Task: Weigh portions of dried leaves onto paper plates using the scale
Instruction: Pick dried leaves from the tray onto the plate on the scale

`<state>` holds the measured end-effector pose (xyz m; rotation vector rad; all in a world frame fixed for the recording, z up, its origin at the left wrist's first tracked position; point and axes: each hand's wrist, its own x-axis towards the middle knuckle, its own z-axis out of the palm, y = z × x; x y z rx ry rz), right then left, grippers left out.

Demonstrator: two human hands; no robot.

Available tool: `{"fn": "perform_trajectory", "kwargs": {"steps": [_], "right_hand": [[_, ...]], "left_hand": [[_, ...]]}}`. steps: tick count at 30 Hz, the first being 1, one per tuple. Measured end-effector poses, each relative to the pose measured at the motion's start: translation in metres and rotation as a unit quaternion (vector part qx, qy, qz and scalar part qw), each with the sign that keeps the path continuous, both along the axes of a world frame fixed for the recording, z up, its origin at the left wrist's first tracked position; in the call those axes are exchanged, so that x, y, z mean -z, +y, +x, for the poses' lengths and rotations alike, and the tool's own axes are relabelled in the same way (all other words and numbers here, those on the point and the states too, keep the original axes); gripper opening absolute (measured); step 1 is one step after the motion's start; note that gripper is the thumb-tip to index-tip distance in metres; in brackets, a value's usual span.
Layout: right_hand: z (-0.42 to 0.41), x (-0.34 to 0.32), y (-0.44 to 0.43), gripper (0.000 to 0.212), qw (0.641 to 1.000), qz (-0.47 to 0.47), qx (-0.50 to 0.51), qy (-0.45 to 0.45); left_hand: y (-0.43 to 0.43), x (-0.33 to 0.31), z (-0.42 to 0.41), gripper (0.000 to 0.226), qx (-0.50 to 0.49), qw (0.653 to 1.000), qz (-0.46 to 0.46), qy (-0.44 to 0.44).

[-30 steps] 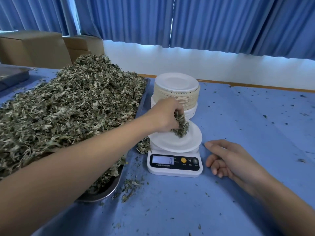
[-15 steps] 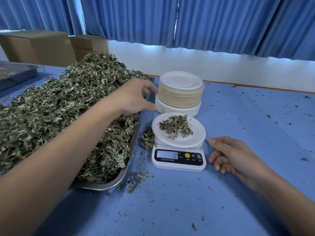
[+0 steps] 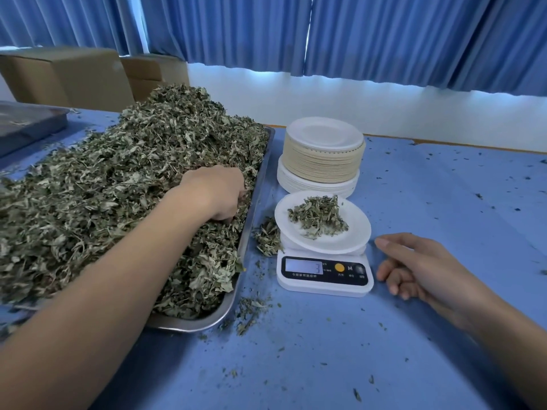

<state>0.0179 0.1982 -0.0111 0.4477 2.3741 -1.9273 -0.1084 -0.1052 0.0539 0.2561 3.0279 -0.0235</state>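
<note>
A big heap of dried leaves point(image 3: 103, 187) fills a metal tray point(image 3: 254, 202) on the left. My left hand point(image 3: 217, 192) is dug into the heap near the tray's right rim, fingers curled down among the leaves. A white scale point(image 3: 324, 276) stands right of the tray, its display reading 3. On it sits a white paper plate point(image 3: 340, 241) with a small pile of leaves point(image 3: 318, 216). My right hand point(image 3: 414, 266) rests on the table just right of the scale, fingers loosely curled and holding nothing.
A stack of paper plates point(image 3: 322, 155) stands behind the scale. A small clump of spilled leaves point(image 3: 268, 236) lies between tray and scale. Cardboard boxes point(image 3: 68, 75) and another metal tray point(image 3: 26, 122) sit at the far left. Leaf crumbs dot the blue tabletop point(image 3: 444, 187).
My left hand dropped its leaves onto the plate, swung back left and sank into the heap. The scale reading rose from 0 to 3. The right hand stayed put.
</note>
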Motion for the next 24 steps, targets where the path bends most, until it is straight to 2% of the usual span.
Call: {"fn": "perform_trajectory", "kwargs": {"steps": [2, 5, 8, 11, 13, 18, 21, 24], "right_hand": [[0.000, 0.000, 0.000, 0.032, 1.000, 0.002, -0.002, -0.001], [-0.001, 0.001, 0.000, 0.031, 1.000, 0.003, -0.003, -0.004], [-0.001, 0.002, 0.002, 0.021, 1.000, 0.027, 0.009, 0.002], [-0.002, 0.003, 0.009, 0.010, 0.991, 0.124, 0.039, 0.039], [-0.002, 0.002, 0.013, 0.009, 0.982, 0.171, 0.052, 0.059], [-0.003, 0.003, 0.017, 0.012, 0.973, 0.218, 0.047, 0.064], [-0.002, 0.004, 0.016, 0.014, 0.951, 0.298, 0.019, 0.084], [-0.003, 0.005, 0.015, 0.016, 0.945, 0.313, 0.011, 0.090]], "left_hand": [[0.001, 0.000, 0.000, 0.046, 0.012, 1.000, -0.005, -0.010], [0.002, 0.003, 0.002, 0.065, 0.025, 0.999, -0.009, -0.046], [0.004, 0.003, 0.004, 0.057, 0.018, 0.999, -0.027, -0.010], [0.003, -0.002, 0.005, 0.047, -0.008, 0.999, -0.015, 0.040], [0.002, -0.007, 0.006, 0.047, -0.016, 0.997, 0.010, 0.071], [0.000, -0.020, 0.009, 0.058, -0.009, 0.987, 0.088, 0.133], [0.004, -0.026, 0.013, 0.046, 0.012, 0.972, 0.176, 0.155], [0.017, -0.028, 0.024, 0.026, 0.041, 0.951, 0.247, 0.181]]}}
